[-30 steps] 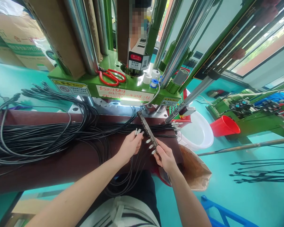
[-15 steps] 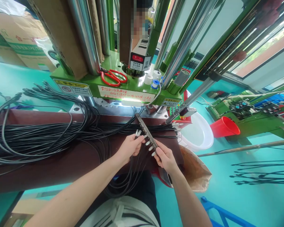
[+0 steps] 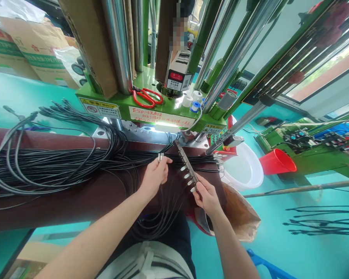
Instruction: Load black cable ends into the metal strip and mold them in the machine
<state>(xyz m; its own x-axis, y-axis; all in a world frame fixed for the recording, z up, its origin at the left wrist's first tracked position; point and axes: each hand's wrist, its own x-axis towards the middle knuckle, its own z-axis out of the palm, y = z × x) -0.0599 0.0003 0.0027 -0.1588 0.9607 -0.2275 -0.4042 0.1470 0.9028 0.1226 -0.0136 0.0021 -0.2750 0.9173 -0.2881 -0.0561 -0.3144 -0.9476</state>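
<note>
My right hand (image 3: 206,193) is closed around the lower end of a narrow dark metal bar (image 3: 184,157), tilted with its far end up and to the left. Several silver plugs (image 3: 187,176) stick out along the bar's left side. To the left of it, my left hand (image 3: 156,174) grips cable plugs (image 3: 161,157), their silver tips pointing up above the fingers; how many is hard to make out. Thin black cables (image 3: 163,217) hang below my hands over my lap. Behind both hands, a thick bundle of black cables (image 3: 72,164) lies across the brown bench (image 3: 104,205).
A green press (image 3: 104,95) with steel columns rises ahead; red-handled scissors (image 3: 147,97) and small tape rolls (image 3: 195,104) lie on it. To the right are a white tub (image 3: 257,170), a red bucket (image 3: 277,162), a paper sack (image 3: 244,221) and a blue stool (image 3: 267,267).
My left hand has moved left, away from the bar, with the plugs still in its fingers. The right hand keeps hold of the bar. The whole view has shifted slightly.
</note>
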